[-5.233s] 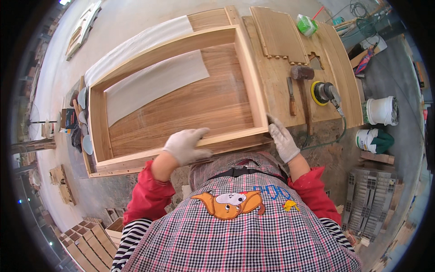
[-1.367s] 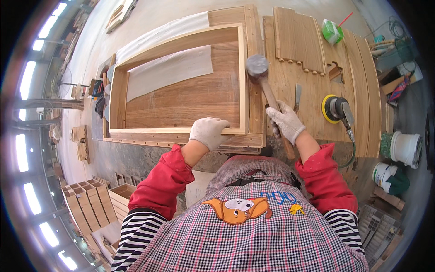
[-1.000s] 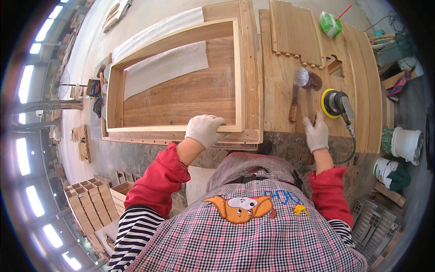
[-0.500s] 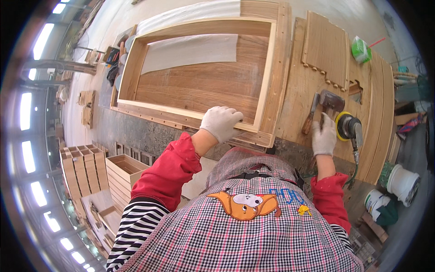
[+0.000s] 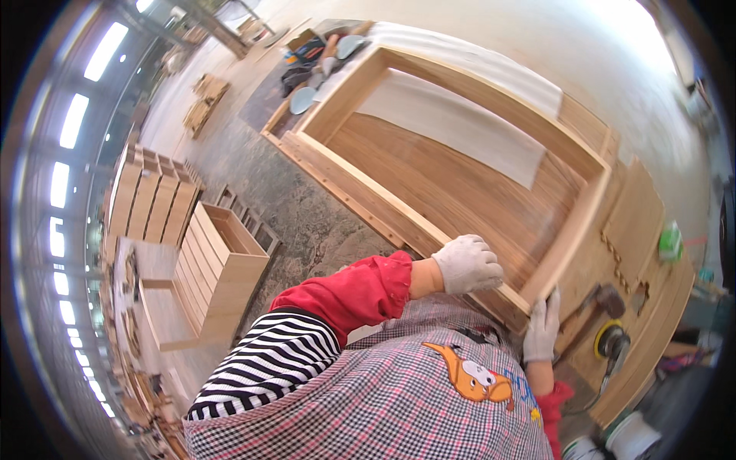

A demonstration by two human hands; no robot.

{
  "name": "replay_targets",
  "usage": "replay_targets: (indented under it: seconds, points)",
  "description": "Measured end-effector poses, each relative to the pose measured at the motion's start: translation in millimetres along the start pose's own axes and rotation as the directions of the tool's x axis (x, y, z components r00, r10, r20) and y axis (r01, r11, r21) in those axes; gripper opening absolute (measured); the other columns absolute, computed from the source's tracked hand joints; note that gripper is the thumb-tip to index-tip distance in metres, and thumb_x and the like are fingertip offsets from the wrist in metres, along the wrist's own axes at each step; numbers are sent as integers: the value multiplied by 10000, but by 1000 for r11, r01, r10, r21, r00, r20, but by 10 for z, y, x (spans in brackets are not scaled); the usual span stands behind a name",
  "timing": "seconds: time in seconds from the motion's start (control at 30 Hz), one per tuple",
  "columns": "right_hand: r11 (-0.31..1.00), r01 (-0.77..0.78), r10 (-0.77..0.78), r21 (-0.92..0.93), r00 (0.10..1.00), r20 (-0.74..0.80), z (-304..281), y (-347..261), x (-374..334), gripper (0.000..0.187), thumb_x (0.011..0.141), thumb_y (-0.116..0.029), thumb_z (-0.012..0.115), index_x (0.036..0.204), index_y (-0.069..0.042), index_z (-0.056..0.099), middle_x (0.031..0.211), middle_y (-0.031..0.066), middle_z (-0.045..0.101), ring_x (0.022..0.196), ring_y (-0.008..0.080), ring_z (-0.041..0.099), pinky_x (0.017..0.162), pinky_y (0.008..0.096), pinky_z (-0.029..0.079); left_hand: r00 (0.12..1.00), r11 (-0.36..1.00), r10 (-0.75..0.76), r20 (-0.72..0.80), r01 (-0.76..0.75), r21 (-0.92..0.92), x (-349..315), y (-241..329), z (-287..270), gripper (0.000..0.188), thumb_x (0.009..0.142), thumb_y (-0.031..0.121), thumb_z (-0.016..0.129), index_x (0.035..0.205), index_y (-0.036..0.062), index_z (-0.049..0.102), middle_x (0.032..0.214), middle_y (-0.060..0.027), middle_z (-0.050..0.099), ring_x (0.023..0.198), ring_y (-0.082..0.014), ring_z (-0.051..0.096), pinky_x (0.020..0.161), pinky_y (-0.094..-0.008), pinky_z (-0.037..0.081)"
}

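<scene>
A shallow rectangular wooden box frame [image 5: 566,230] lies on the workbench, with a brown wood panel [image 5: 429,184] and a white sheet [image 5: 460,130] visible inside it. My left hand [image 5: 469,264], in a white glove, curls over the near rim close to the right corner. At that corner my right hand [image 5: 541,331], also gloved, rests with fingers stretched out against the outside of the box. To its right a dark-headed mallet [image 5: 609,300] lies on the bench. A sander with a yellow pad [image 5: 611,341] sits just nearer to me.
Toothed wooden panels [image 5: 635,207] and a green container [image 5: 670,241] are on the bench's right end. Tools and pale blue discs [image 5: 303,100] lie past the box's far left end. Stacked drawer-like wooden boxes [image 5: 222,261] stand on the floor at left. White buckets [image 5: 632,435] stand lower right.
My right hand has moved from beside the mallet to the box's near right corner. My left hand stays on the near rim. The whole view has turned, so the box appears slanted.
</scene>
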State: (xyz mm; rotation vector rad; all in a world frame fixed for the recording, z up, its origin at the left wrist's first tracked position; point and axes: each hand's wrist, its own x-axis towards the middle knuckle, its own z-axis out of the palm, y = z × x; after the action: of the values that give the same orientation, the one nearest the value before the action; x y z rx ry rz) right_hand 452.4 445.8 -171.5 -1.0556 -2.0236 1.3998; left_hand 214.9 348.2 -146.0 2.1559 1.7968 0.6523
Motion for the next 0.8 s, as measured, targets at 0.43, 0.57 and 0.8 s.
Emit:
replay_targets:
  seconds: [0.43,0.57,0.8]
  points:
    - [958,-276,257,-77,946,-196,216,7,-207,476,1049,-194,345,1482,-9,273,1501,123,324,1263,194,406,1063,317,330,86,585,-704,-705,632,-508,-2466,-3371,-1449,417,960,246,562,1310,22,528,1314,-133,546,1200,-229,521,1019,-306,399]
    - [941,-338,328,-22,926,-186,293,-102,-170,488,1054,-225,331,1485,-9,260,1522,136,294,1338,219,360,1104,335,298,19,418,-901,-433,307,-855,-2631,-3578,-1544,305,974,158,537,1253,39,577,1188,-25,617,1106,-132,546,973,-274,414]
    - [926,-375,359,-38,908,-215,257,-65,-189,487,1056,-240,313,1485,-15,261,1526,145,283,1347,238,358,1118,347,294,306,92,-951,-52,118,-989,-2691,-3259,-1978,412,957,183,541,1344,47,502,1316,-37,555,1159,-132,525,976,-273,406]
